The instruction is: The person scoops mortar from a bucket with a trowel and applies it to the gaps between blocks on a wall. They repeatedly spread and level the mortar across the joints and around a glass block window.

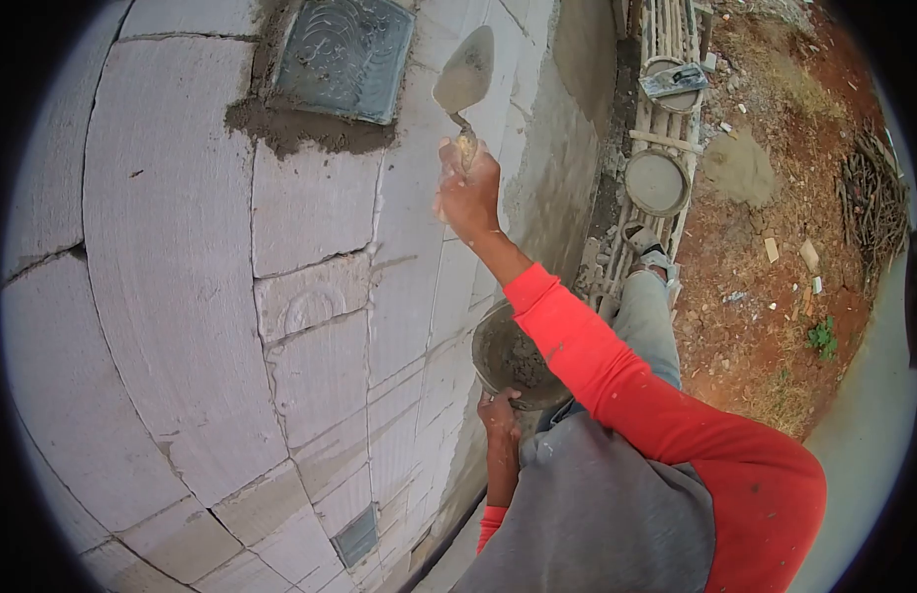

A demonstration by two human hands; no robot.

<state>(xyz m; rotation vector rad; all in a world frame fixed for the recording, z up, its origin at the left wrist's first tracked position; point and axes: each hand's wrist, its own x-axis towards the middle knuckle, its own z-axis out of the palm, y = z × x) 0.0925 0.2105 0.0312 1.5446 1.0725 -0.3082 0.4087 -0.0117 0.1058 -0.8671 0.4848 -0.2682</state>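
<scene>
My right hand (470, 193) is wrapped around the handle of a trowel (465, 74), held up in front of the wall with its blade pointing away from me. Grey smears mark the blade. Lower down, my left hand (500, 413) grips the rim of a dark bucket (486, 348) close to my body. Wet mortar (525, 368) lies inside the bucket, partly hidden by my right sleeve. Beyond the trowel, to its left, a glass block (342, 59) sits in the wall with rough mortar (270, 124) around its edges.
The wall (172, 247) is of large pale blocks with dark joints. A second glass block (356, 537) sits lower in it. Slatted scaffold planks (666, 35) run at right, carrying a round bucket (658, 183) and a float (674, 81) over another container. Red soil (745, 277) lies beyond.
</scene>
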